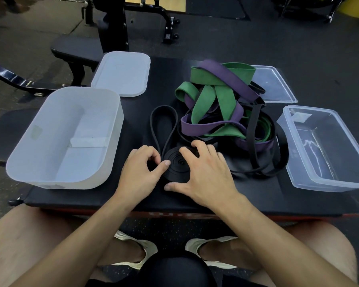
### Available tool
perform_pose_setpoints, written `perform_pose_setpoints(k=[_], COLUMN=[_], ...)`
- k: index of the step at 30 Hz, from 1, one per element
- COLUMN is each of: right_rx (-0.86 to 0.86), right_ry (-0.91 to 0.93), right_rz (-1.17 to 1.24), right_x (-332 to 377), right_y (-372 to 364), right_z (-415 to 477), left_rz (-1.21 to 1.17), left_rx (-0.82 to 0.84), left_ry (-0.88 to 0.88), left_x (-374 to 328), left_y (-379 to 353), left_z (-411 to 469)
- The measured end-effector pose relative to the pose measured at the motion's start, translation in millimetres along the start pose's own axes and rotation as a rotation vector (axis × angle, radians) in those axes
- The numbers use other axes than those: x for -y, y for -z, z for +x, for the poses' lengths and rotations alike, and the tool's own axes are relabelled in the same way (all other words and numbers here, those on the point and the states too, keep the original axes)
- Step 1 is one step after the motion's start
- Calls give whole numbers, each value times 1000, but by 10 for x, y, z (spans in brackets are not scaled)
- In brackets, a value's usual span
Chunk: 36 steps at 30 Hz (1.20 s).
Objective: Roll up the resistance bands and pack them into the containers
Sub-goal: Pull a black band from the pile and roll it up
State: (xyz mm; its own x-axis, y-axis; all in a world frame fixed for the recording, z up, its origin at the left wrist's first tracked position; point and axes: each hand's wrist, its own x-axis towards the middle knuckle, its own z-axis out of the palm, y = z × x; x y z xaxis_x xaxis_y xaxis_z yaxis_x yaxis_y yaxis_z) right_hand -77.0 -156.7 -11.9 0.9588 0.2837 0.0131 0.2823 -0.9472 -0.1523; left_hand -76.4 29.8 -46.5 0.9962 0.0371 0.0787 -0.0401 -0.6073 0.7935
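A black resistance band lies partly wound into a flat coil point(175, 165) at the front middle of the black padded platform point(91, 196). Its unrolled loop point(164, 123) trails away toward the far side. My left hand point(140, 170) grips the coil's left edge with curled fingers and thumb. My right hand point(203, 172) curves over the coil's right side, thumb at its near edge. Behind the coil sits a tangled heap of green, purple and black bands point(226, 108). A white tub point(25, 154) stands at the left and a clear tub point(294, 131) at the right.
A white lid point(122, 73) lies behind the white tub, and a clear lid point(278, 85) lies behind the heap at the right. A black bench and rack frame point(112, 23) stand beyond the platform. My knees and shoes are below the platform's near edge.
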Motion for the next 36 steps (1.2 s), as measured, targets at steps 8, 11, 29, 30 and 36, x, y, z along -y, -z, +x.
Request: perform_pose_setpoints(k=[8,11,29,30,36], right_rx=[-84,0,326,248,15], right_ry=[-20,66,280,207,-67], right_rz=[141,143,177,139,-32], right_x=[17,-56,-192,-161,-13], right_y=[-72,-1,226,211,262], right_z=[31,51,205,134,-68], left_rz=[13,64,12,11,7], left_rx=[-45,-89,-61,-61,-64], left_ry=[-36,-40,5,9,23], left_x=[6,21,59,56,38], left_y=[-17,-34,1,1,-6], left_z=[-41,-26,-37,-36,-41])
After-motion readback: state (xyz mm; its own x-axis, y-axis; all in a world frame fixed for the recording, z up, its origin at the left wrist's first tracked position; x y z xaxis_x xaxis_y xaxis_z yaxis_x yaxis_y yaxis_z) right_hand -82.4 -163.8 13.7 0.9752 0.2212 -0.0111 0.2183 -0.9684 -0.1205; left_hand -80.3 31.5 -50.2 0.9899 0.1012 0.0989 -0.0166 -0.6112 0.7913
